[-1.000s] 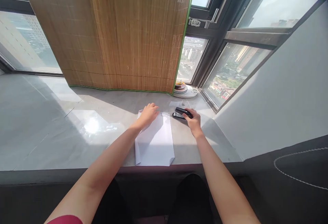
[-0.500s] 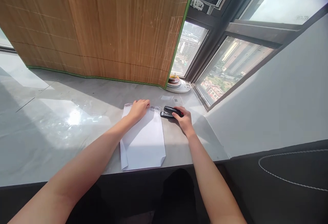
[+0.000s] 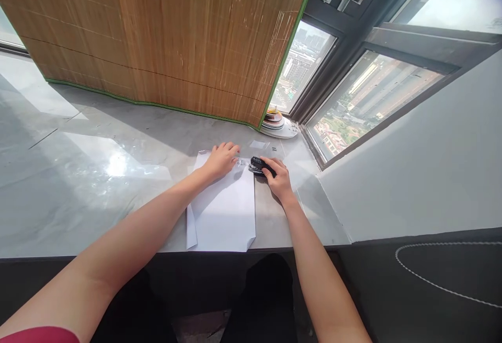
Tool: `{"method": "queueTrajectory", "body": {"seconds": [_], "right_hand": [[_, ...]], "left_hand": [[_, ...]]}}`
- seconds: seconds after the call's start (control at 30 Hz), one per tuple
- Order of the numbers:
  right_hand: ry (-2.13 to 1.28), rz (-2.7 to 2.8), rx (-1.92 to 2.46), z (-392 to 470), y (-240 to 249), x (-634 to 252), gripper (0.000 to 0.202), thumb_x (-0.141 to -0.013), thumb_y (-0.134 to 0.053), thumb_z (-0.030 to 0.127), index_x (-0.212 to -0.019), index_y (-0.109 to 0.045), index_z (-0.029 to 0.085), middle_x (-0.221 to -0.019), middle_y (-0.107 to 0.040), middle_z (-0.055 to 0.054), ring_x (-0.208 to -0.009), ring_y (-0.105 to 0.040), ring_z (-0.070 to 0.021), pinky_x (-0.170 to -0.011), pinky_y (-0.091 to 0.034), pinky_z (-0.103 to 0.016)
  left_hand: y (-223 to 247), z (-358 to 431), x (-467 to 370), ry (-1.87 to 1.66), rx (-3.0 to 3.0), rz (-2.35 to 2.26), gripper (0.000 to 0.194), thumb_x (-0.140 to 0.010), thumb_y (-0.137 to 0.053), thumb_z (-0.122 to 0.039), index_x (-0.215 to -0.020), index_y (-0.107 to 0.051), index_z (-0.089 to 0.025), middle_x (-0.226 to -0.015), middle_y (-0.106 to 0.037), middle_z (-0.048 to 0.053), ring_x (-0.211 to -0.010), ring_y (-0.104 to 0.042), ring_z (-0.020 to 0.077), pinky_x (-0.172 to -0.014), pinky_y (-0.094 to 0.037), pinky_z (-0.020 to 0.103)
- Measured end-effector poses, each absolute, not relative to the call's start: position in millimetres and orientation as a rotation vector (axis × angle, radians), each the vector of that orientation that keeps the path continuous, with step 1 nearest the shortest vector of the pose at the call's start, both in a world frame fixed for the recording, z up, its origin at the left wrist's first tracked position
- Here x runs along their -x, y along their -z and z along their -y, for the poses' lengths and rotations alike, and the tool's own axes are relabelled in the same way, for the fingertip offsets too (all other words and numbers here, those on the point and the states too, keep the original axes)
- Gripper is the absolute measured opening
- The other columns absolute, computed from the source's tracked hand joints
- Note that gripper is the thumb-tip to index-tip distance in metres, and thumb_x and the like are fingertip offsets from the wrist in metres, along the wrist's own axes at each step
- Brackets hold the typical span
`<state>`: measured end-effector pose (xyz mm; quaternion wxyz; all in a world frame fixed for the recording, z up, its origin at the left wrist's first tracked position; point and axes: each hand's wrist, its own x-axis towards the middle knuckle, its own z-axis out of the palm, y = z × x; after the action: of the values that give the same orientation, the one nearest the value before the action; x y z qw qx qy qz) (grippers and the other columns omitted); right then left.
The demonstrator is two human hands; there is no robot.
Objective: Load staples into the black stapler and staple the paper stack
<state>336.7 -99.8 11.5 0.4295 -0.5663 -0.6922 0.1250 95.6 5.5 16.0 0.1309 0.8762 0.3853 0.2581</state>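
Note:
A black stapler (image 3: 257, 164) is in my right hand (image 3: 279, 178), its jaws over the right edge of a white sheaf of paper (image 3: 225, 217) near the top corner. My fingers and thumb wrap round the stapler from the right. My left hand (image 3: 223, 160) rests on the top part of the paper, fingers stretched out and a little apart. Between the hands the paper carries a patch of dark print. Its left side is folded over and its lower right corner is bent. Whether the stapler is pressed down, I cannot tell.
A stone sill (image 3: 90, 202) bears the paper. Beyond it hangs a bamboo blind (image 3: 164, 39) with green edging. A stack of plates (image 3: 280, 126) stands in the window corner. A small pale slip (image 3: 258, 145) and dark bits (image 3: 274, 149) lie behind the stapler. A white wall (image 3: 411, 165) rises at right.
The stapler has moved left onto the paper's right edge with my right hand. My left hand's fingers have spread a little. The view has shifted slightly.

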Motion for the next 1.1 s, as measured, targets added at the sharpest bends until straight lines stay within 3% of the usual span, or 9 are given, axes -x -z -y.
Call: {"method": "queueTrajectory", "body": {"seconds": [0.2,0.4,0.73,1.1], "right_hand": [[-0.155,1.929,1.399,100.2,-8.3,-331.8,0.055,-0.104,-0.045,0.02,-0.153,-0.064,0.036,-0.138,-0.067,-0.006,-0.122,-0.059,-0.0295,-0.115,-0.045,-0.049],[-0.079,1.892,1.37,97.9,-4.0,-335.0,0.055,-0.104,-0.044,0.018,-0.151,-0.065,0.038,-0.132,-0.069,-0.005,-0.116,-0.06,-0.0271,-0.109,-0.052,-0.048],[-0.045,1.866,1.344,96.1,-6.5,-332.8,0.046,-0.106,-0.051,0.025,-0.146,-0.069,0.037,-0.124,-0.071,-0.006,-0.112,-0.061,-0.0264,-0.104,-0.055,-0.048],[-0.011,1.901,1.444,96.3,-6.1,-331.8,0.046,-0.106,-0.048,0.022,-0.142,-0.073,0.037,-0.124,-0.07,-0.006,-0.109,-0.06,-0.0265,-0.103,-0.052,-0.047]], "left_hand": [[-19.9,-4.4,-90.8,-0.707,-2.576,-0.48,0.027,-0.097,-0.058,-0.017,-0.106,-0.082,-0.026,-0.128,-0.077,0.008,-0.121,-0.069,0.0274,-0.115,-0.047,0.047],[-12.9,-14.5,-79.4,-0.58,-2.56,-0.225,0.036,-0.094,-0.068,-0.02,-0.125,-0.082,-0.034,-0.155,-0.064,0.004,-0.147,-0.055,0.0296,-0.123,-0.045,0.048],[-7.3,-12.5,-81.2,-0.472,-2.641,-0.248,0.04,-0.101,-0.062,-0.021,-0.135,-0.077,-0.037,-0.165,-0.052,0.003,-0.154,-0.048,0.0273,-0.134,-0.025,0.054],[-0.7,-15.5,-83.1,-0.56,-2.664,-0.26,0.038,-0.098,-0.067,-0.022,-0.13,-0.079,-0.039,-0.158,-0.06,0.005,-0.142,-0.06,0.0282,-0.122,-0.04,0.045]]}}
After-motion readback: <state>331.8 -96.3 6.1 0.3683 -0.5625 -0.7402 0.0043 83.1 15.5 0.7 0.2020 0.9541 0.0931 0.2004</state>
